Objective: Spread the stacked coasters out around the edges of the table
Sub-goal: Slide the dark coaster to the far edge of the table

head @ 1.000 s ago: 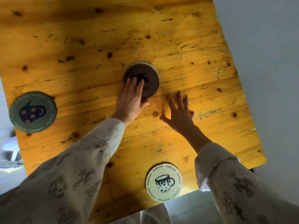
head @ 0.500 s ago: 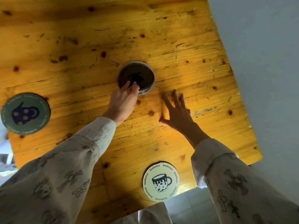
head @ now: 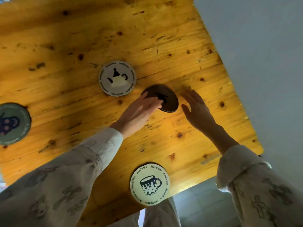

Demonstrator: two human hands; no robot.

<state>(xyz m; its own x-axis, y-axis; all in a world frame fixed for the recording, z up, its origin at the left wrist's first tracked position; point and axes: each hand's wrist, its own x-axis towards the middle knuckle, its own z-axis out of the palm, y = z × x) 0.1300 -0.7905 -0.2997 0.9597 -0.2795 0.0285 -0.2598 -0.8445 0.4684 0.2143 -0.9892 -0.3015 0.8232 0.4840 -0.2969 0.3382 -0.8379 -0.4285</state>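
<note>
1. Wooden table (head: pixel 164 46): four coasters visible, none stacked on another as far as I can see.
2. Placed at edges: cream mug coaster (head: pixel 150 184) at the near edge, green coaster (head: pixel 14 123) at the left edge, partly cut off by the frame.
3. Not placed: white teapot coaster (head: pixel 117 78) lies flat mid-table; dark coaster (head: pixel 165 97) is just beside it, right of centre.
4. Left hand (head: pixel 141 110): fingers curled onto the near-left rim of the dark coaster, gripping it. Coaster looks tilted or slightly lifted; motion blur, so can't confirm.
5. Right hand (head: pixel 196 110): open, fingers spread, holding nothing, just right of the dark coaster. Touching it or not, can't tell.
6. Progress estimate: about half done. Two out, two left.
7. Free edges by my read: right and far. Dark coaster likely goes to the right edge, teapot coaster to the far edge.
</note>
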